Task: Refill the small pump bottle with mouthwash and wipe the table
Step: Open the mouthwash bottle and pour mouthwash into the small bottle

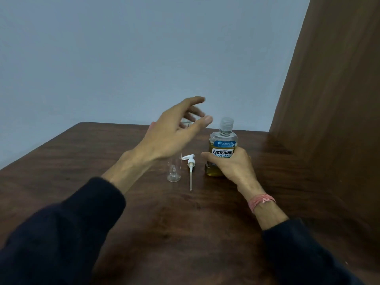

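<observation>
A mouthwash bottle (pixel 223 140) with yellow liquid, a blue label and a clear cap stands upright on the dark wooden table (pixel 86 165). My right hand (pixel 230 163) grips its lower body. Left of it lies the white pump head (pixel 190 161) with its tube pointing toward me. The small clear bottle (pixel 174 171) stands open beside the pump, its upper part hidden behind my left hand (pixel 174 132). That hand hovers in the air above the small bottle with fingers spread and holds nothing.
A brown wooden panel (pixel 329 99) rises at the table's right side. A pale blue wall (pixel 123 58) stands behind the table's far edge. Something clear shows faintly behind my left fingers; I cannot tell what it is.
</observation>
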Tool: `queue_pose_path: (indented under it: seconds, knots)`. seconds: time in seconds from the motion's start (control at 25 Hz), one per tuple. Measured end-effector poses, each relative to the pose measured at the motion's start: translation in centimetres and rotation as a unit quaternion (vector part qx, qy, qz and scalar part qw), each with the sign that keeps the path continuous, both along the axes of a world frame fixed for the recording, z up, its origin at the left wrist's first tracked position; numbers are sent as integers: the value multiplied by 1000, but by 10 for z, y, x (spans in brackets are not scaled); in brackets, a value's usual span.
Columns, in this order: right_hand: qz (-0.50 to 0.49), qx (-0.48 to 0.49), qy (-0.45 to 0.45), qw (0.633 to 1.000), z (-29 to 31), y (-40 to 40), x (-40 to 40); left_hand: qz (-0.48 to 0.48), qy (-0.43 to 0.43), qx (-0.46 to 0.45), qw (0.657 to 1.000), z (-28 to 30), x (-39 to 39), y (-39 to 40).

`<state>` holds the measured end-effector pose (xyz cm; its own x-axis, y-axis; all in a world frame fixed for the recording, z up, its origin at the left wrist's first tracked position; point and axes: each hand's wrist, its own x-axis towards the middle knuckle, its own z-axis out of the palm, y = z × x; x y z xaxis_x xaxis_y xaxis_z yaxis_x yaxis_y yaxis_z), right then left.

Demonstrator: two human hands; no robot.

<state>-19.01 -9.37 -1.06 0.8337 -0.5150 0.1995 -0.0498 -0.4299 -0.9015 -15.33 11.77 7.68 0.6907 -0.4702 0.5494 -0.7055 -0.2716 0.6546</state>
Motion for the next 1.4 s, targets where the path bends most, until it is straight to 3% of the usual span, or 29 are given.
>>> queue_pose_path:
  seconds: [0.2,0.44,0.68,0.88,1.12,1.4]
  knots:
    - [54,18,19,998,2,-7,-5,-85,34,171,981,41,18,-51]
    - [146,144,-28,978,16,-18,-6,-122,76,150,978,39,30,-56]
    - [161,178,-19,971,13,-20,-5,-146,102,143,974,33,29,-53]
    - [164,178,-29,970,12,-18,-7,-69,26,115,991,24,22,-56]
    - [177,180,-35,967,13,-16,-8,49,16,66,996,14,15,-64]
    - [183,176,-44,966,15,-12,-10,67,-10,95,993,16,9,-70]
